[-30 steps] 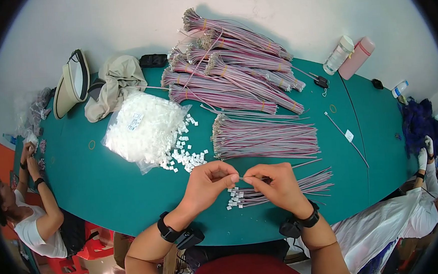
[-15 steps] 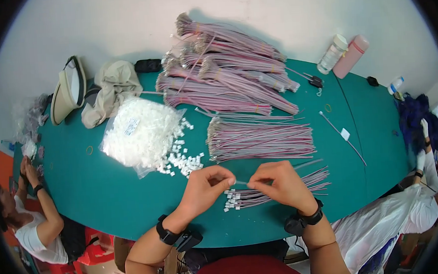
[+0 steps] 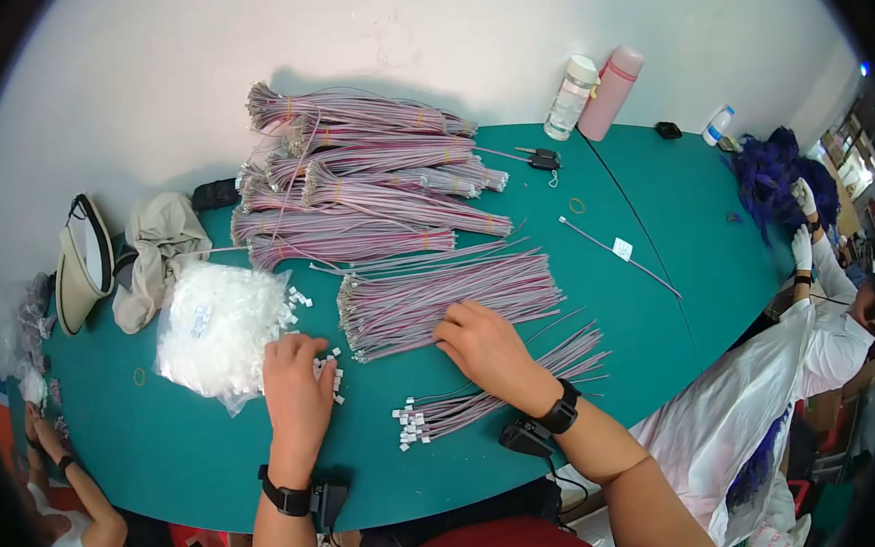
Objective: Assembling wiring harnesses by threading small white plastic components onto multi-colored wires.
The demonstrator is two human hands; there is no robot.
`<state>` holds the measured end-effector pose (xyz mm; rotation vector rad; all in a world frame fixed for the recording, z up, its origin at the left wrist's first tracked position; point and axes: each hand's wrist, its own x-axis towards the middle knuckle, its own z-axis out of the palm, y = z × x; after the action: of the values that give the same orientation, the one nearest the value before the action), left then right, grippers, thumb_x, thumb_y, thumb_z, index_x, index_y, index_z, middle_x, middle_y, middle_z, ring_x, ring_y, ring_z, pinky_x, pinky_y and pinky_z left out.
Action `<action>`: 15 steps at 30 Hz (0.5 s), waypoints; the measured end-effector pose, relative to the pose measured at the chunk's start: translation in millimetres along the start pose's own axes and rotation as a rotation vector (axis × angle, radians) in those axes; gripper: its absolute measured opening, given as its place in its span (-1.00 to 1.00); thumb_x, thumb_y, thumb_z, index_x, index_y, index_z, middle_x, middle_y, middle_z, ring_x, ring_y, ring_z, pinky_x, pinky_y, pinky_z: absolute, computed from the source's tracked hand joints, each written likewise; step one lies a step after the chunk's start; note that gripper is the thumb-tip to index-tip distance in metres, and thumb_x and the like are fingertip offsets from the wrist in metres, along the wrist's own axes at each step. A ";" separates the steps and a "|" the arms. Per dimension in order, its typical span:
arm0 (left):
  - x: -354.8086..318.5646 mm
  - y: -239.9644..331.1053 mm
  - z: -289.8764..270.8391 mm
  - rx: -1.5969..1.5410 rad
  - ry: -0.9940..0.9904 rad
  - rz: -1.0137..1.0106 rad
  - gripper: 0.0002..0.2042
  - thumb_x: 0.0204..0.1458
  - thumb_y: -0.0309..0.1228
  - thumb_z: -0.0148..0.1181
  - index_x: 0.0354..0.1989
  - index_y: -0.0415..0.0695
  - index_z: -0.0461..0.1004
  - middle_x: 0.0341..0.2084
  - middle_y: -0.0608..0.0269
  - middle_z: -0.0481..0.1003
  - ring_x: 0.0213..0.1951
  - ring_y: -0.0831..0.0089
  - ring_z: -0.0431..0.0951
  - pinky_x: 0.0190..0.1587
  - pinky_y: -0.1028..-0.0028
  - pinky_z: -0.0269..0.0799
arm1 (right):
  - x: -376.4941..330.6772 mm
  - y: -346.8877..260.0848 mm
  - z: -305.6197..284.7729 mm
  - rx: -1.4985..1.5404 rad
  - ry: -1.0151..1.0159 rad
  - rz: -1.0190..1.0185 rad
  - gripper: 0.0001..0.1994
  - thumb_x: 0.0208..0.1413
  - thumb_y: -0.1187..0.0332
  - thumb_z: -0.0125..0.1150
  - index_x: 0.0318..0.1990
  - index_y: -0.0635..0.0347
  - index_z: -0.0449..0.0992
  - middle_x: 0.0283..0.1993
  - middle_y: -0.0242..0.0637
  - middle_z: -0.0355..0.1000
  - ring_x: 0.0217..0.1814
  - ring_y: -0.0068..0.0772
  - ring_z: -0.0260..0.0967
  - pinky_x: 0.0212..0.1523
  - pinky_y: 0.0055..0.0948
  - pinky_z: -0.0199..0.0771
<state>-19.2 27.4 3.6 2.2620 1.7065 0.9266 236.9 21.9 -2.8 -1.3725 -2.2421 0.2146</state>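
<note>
My left hand (image 3: 298,392) reaches into the loose white connectors (image 3: 338,381) beside the clear bag. Its fingers are bent, with the thumb apart from them; no connector shows in its grasp. At the near edge of a spread row of grey and pink cables (image 3: 409,300), my right hand (image 3: 490,348) has its fingertips drawn together. Whether a cable is pinched there is hidden. Nearer to me lies a smaller bunch of cables (image 3: 505,388) with white connectors (image 3: 407,423) on their left ends. One thin cable of that bunch passes under my right hand.
The bag of white connectors (image 3: 219,332) sits at left. Bundled cables (image 3: 371,167) are piled along the wall. A single tagged cable (image 3: 647,266), keys (image 3: 544,157), a clear bottle (image 3: 569,100) and a pink flask (image 3: 612,92) are at right. Other people sit at both ends.
My hands have parted from the thin piece they held between them. The left moved to the loose connectors, the right onto the spread cables. The view has turned to the right.
</note>
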 end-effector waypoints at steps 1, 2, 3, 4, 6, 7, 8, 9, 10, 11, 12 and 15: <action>-0.3 -1.8 1.1 0.000 0.000 0.001 -0.82 -0.20 -0.61 0.32 -0.36 -0.19 0.53 -0.32 0.13 0.45 -0.12 0.10 0.40 -0.07 0.24 0.33 | 0.0 2.2 1.8 0.000 0.001 0.000 -0.90 -0.07 0.46 0.27 -0.36 0.22 0.52 -0.34 -0.28 0.37 -0.19 -0.18 0.35 -0.20 -0.27 0.41; 0.5 -2.1 1.6 0.005 -0.028 0.007 -0.82 -0.20 -0.60 0.32 -0.36 -0.19 0.53 -0.33 0.14 0.45 -0.14 0.11 0.40 -0.08 0.24 0.34 | 0.0 4.7 3.0 -0.001 0.007 -0.018 -0.90 -0.07 0.47 0.26 -0.36 0.22 0.51 -0.34 -0.27 0.37 -0.20 -0.19 0.34 -0.20 -0.27 0.41; 1.6 -2.2 2.3 0.008 -0.057 0.013 -0.82 -0.20 -0.59 0.33 -0.37 -0.19 0.52 -0.33 0.14 0.45 -0.15 0.11 0.40 -0.09 0.24 0.35 | 0.2 7.2 3.4 -0.003 0.013 -0.036 -0.90 -0.07 0.48 0.26 -0.36 0.22 0.50 -0.34 -0.27 0.37 -0.20 -0.19 0.34 -0.20 -0.28 0.41; 1.0 -3.2 1.2 0.016 -0.084 0.013 -0.82 -0.20 -0.58 0.34 -0.37 -0.19 0.51 -0.34 0.14 0.44 -0.17 0.11 0.41 -0.11 0.24 0.36 | 1.4 7.4 4.1 0.000 0.017 -0.059 -0.90 -0.08 0.48 0.26 -0.37 0.22 0.50 -0.34 -0.27 0.37 -0.21 -0.19 0.34 -0.20 -0.28 0.41; -1.4 -5.5 -0.2 0.019 -0.082 0.004 -0.81 -0.21 -0.58 0.34 -0.37 -0.19 0.51 -0.34 0.14 0.44 -0.17 0.12 0.41 -0.11 0.24 0.36 | 4.2 6.8 2.8 0.026 0.023 -0.082 -0.90 -0.06 0.49 0.25 -0.36 0.23 0.50 -0.34 -0.26 0.38 -0.21 -0.18 0.35 -0.20 -0.28 0.41; -3.1 -7.0 -1.0 0.019 -0.080 -0.004 -0.80 -0.21 -0.58 0.35 -0.36 -0.19 0.51 -0.34 0.14 0.45 -0.17 0.12 0.41 -0.11 0.25 0.36 | 5.8 6.2 1.6 0.050 0.030 -0.102 -0.91 -0.04 0.49 0.25 -0.35 0.23 0.49 -0.34 -0.26 0.39 -0.22 -0.17 0.36 -0.20 -0.29 0.42; -4.3 -8.3 -2.6 0.020 -0.078 -0.013 -0.79 -0.21 -0.58 0.35 -0.36 -0.19 0.51 -0.33 0.15 0.45 -0.18 0.12 0.41 -0.11 0.25 0.36 | 7.3 5.4 0.5 0.076 0.035 -0.124 -0.91 -0.03 0.50 0.25 -0.34 0.24 0.49 -0.33 -0.25 0.41 -0.22 -0.17 0.37 -0.21 -0.30 0.42; -4.8 -8.9 -3.3 0.028 -0.073 -0.023 -0.79 -0.21 -0.58 0.35 -0.36 -0.19 0.51 -0.33 0.15 0.45 -0.18 0.12 0.41 -0.11 0.25 0.36 | 7.4 5.2 -1.2 0.084 0.032 -0.135 -0.91 -0.03 0.50 0.25 -0.34 0.24 0.49 -0.33 -0.25 0.41 -0.22 -0.17 0.37 -0.21 -0.30 0.42; -3.0 -6.5 -3.6 0.001 -0.081 -0.019 -0.78 -0.22 -0.58 0.35 -0.35 -0.18 0.51 -0.33 0.15 0.45 -0.16 0.11 0.41 -0.10 0.25 0.36 | 5.7 5.8 -4.2 0.155 0.069 -0.093 -0.92 0.00 0.50 0.23 -0.33 0.24 0.49 -0.32 -0.24 0.43 -0.22 -0.15 0.39 -0.21 -0.28 0.43; -2.8 -3.8 -6.7 -0.020 -0.081 -0.024 -0.77 -0.23 -0.58 0.35 -0.33 -0.18 0.52 -0.32 0.15 0.46 -0.15 0.10 0.41 -0.09 0.25 0.36 | 5.1 3.7 -7.2 0.231 0.101 -0.062 -0.92 0.02 0.50 0.21 -0.32 0.25 0.48 -0.30 -0.22 0.44 -0.22 -0.12 0.41 -0.20 -0.27 0.44; -1.7 -1.8 -8.6 -0.038 -0.080 -0.029 -0.76 -0.23 -0.58 0.36 -0.32 -0.18 0.53 -0.31 0.15 0.46 -0.13 0.09 0.41 -0.08 0.25 0.36 | 5.9 2.6 -9.2 0.310 0.131 -0.032 -0.93 0.05 0.51 0.20 -0.31 0.26 0.47 -0.29 -0.21 0.46 -0.22 -0.10 0.43 -0.20 -0.25 0.46; 1.6 2.8 -9.6 -0.128 0.051 0.090 -0.75 -0.17 -0.58 0.37 -0.25 -0.18 0.55 -0.28 0.19 0.49 -0.15 0.27 0.48 -0.15 0.36 0.41 | 3.6 -7.3 -17.9 0.420 0.081 -0.020 -0.94 0.07 0.54 0.19 -0.29 0.27 0.48 -0.32 -0.21 0.48 -0.30 -0.17 0.45 -0.30 -0.35 0.44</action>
<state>-22.1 25.6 13.2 2.2663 1.5282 1.0888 238.6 19.4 16.7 -1.1105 -1.9970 0.5762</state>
